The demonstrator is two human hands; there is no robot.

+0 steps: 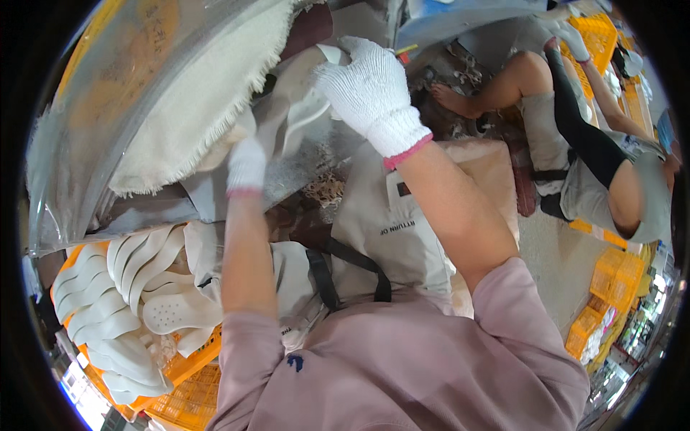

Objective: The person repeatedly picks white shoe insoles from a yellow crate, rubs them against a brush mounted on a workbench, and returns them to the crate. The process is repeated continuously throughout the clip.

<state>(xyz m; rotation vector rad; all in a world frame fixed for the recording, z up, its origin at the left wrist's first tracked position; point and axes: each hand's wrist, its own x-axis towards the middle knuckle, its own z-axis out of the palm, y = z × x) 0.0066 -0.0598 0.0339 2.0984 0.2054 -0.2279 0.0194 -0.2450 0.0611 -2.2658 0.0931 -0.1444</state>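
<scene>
My right hand (370,90), in a white knit glove with a pink cuff, is closed on a white shoe sole (307,108) at upper centre. The sole is partly smeared by motion and partly hidden by the hand. My left hand (246,159), gloved the same way, is beside the frayed edge of a large cream cloth wheel (208,93). Motion blurs its fingers, and whether it holds anything cannot be made out. A scuffed clear plastic cover (108,136) curves around the wheel's left side.
An orange crate (190,370) at lower left is heaped with white soles (136,302). Pale scraps (327,188) lie beneath my hands. At right sits a co-worker with a gloved hand (573,39) and bare foot (456,100). Orange crates (617,276) stand farther right.
</scene>
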